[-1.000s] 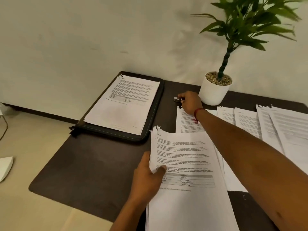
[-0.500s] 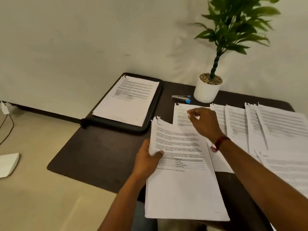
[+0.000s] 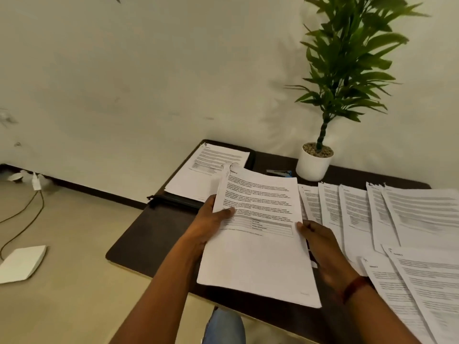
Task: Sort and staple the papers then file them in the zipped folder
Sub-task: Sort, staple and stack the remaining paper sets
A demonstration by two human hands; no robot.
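I held the stack [image 3: 258,232] in both hands, up off the desk [image 3: 154,234]. My left hand [image 3: 211,219] gripped its left edge, with my thumb on top of the print and my fingers under. My right hand [image 3: 320,247] gripped the right edge. I think I used two hands so the sheets would stay lined up and not slip apart.

The top corner looked bent and rough. I could not tell if a staple was in it.

The stack was up near the folder [image 3: 173,201], which lay open at the far left of the desk with some sheets [image 3: 198,175] in it. So I guess the stack was meant to go there.

The stapler [image 3: 279,173] sat just behind the stack, beside the pot [image 3: 311,167], where I could reach it. More piles [image 3: 352,212] lay in a row on my right, overlapping a little, likely so I could tell them apart. They were not filed yet. Loose sheets can slide, so the move would need care.
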